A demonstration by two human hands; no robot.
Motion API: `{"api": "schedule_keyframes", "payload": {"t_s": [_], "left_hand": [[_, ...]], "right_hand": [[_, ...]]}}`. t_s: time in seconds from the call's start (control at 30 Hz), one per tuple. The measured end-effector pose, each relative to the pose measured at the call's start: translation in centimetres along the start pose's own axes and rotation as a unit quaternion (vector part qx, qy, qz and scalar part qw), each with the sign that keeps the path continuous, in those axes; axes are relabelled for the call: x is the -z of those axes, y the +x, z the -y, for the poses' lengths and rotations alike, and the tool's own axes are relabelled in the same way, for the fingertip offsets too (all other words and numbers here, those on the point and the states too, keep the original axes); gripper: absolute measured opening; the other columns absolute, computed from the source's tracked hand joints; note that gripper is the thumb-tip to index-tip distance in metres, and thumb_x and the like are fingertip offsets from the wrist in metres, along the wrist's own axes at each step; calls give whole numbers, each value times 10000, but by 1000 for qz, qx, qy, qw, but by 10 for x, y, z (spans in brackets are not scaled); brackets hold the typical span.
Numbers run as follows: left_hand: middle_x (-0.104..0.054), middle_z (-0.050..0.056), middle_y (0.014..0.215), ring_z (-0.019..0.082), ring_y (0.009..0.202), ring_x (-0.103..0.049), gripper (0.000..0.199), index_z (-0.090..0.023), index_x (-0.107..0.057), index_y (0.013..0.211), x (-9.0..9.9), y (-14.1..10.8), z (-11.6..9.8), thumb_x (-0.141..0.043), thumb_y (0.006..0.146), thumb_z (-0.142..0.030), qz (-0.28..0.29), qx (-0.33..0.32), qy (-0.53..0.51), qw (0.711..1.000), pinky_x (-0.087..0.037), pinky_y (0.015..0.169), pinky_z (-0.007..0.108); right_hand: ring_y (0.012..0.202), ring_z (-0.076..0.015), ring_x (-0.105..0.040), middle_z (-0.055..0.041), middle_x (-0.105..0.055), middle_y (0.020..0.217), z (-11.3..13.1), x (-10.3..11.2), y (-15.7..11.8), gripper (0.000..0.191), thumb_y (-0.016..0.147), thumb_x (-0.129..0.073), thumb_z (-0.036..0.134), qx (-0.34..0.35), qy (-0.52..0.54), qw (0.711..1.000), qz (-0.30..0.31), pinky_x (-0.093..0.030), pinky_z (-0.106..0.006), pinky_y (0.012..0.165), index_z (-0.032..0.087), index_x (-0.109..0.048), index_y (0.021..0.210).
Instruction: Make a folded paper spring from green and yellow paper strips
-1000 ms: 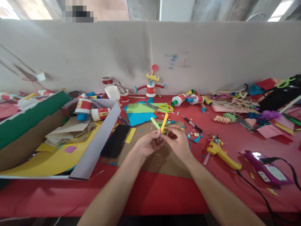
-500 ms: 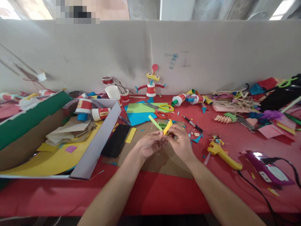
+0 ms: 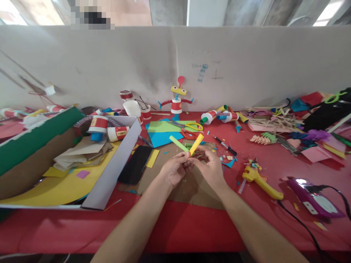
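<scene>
In the middle of the view, my left hand (image 3: 175,168) pinches a light green paper strip (image 3: 178,143) and a yellow paper strip (image 3: 196,144) where their lower ends meet. The strips spread upward in a V, green leaning left and yellow leaning right. My right hand (image 3: 210,168) is closed at the same joint, its thumb and fingertips against the base of the yellow strip; its exact hold is partly hidden. Behind the strips lies a green folded paper spring (image 3: 188,145). Both hands are above a brown cardboard sheet (image 3: 153,179).
Left are a box (image 3: 101,182) of paper and cup figures, and a phone (image 3: 135,164). Scissors (image 3: 193,126) lie on coloured paper behind my hands. A paper-cup robot (image 3: 176,104) stands by the wall. Right are a pen (image 3: 225,145), a yellow glue gun (image 3: 261,182) and a purple power socket (image 3: 315,199).
The yellow strip has swung open to the right and shows more length. The green strip leans further left, widening the V. Both hands stay in nearly the same place.
</scene>
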State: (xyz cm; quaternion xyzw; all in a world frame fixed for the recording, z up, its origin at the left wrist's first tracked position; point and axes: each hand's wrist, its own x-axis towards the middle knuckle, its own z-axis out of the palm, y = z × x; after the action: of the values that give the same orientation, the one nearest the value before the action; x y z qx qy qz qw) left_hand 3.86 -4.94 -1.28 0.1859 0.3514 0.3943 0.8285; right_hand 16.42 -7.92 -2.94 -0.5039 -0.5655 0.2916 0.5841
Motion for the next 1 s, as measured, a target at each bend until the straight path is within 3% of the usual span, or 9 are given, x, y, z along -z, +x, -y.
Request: {"api": "schedule_keyframes", "payload": {"t_s": [0.1,0.27,0.43,0.7,1.0], "left_hand": [[-555,-15,572,59,518,-551,138,-136,-577,665,-2,-2,2,-557,732,-17,-24,1,-5,1000,-485,603,185],[-639,44,662,89,597,-599,28,-107,-625,737,-2,-4,-1,-599,733,-99,-10,17,14,1000,-495,640,204],[-665,65,667,109,638,-619,104,-97,-637,712,-4,-5,-3,-689,676,-179,-4,-67,82,994,-476,638,200],[-679,82,691,141,631,-625,205,-102,-641,669,-12,-10,0,-680,690,-302,-40,-152,138,978,-488,702,286],[-668,55,640,133,634,-602,163,-117,-684,659,-12,-9,3,-719,631,-274,-50,-190,215,957,-474,692,263]], "right_hand": [[768,-170,-611,-48,-649,901,3,0,-1,239,719,-664,348,11,-21,1000,-17,-500,-306,683,215,-640,916],[830,-195,-598,-51,-650,868,3,5,4,148,753,-626,351,25,-42,999,-16,-494,-334,731,218,-667,801],[870,-196,-581,-58,-641,898,-2,6,7,161,798,-573,327,20,-41,999,4,-481,-331,752,210,-674,842],[814,-182,-593,-48,-657,872,-1,4,5,181,787,-568,337,-12,-35,999,-5,-478,-324,748,206,-680,843],[755,-194,-620,-36,-700,841,-3,4,4,232,764,-575,369,-81,-2,997,-8,-491,-318,669,214,-703,880]]}}
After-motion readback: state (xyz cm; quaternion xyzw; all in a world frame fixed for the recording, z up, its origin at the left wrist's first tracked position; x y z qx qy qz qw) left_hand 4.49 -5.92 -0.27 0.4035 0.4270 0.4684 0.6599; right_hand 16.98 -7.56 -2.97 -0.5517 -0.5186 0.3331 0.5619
